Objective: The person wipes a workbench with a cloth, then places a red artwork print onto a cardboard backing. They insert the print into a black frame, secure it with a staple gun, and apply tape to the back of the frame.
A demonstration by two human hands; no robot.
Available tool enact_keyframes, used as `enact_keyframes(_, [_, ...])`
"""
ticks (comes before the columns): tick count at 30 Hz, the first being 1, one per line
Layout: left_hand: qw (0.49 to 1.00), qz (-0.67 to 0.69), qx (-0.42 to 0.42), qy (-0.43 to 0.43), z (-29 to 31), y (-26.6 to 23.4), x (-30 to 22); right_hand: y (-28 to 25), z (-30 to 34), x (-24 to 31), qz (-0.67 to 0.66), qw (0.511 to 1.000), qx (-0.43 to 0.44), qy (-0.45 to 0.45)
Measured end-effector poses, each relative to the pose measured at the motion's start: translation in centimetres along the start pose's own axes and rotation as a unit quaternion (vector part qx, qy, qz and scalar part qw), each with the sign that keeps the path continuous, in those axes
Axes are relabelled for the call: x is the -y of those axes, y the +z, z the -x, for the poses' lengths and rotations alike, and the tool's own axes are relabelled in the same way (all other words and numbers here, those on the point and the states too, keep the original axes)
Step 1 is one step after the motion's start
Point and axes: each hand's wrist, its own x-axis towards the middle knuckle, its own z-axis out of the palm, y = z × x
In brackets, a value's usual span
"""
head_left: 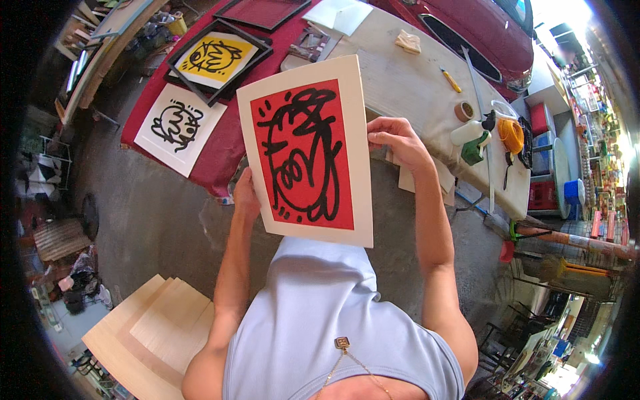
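I hold up an art print (307, 153) in front of me, black brush-like lines on a red block with a wide white border. My left hand (245, 195) grips its lower left edge, the fingers partly hidden behind the sheet. At the upper right edge, my right hand (403, 141) is closed, thumb and fingertips pinched at the border. Beyond the print, on the dark red cloth, lies a white print (179, 128) with black lines. Above that, a yellow print (217, 59) sits with a black frame (175, 67).
A second dark frame (261, 12) lies on the red-covered table (150, 90). The pale-covered table (400, 80) at right carries a yellow cutter (451, 81), brown tape roll (463, 111), spray bottle (475, 130) and long metal ruler (481, 100). Wooden panels (157, 333) stand at lower left. A red car (460, 33) is behind.
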Motion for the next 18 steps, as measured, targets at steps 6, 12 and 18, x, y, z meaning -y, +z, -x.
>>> enact_keyframes(6, [0.998,0.026,0.007,0.049,1.3,4.2,1.0,-3.3,-0.4,5.2,-0.087,0.995,-0.018,-0.045])
enact_keyframes(12, [0.996,0.016,0.027,0.079,0.6,7.4,1.5,-8.4,-4.0,8.3,0.032,0.996,-0.061,-0.049])
enact_keyframes(18, [0.994,-0.007,0.000,0.109,-1.0,9.0,2.1,-12.3,-4.6,10.0,0.131,0.991,-0.020,-0.004])
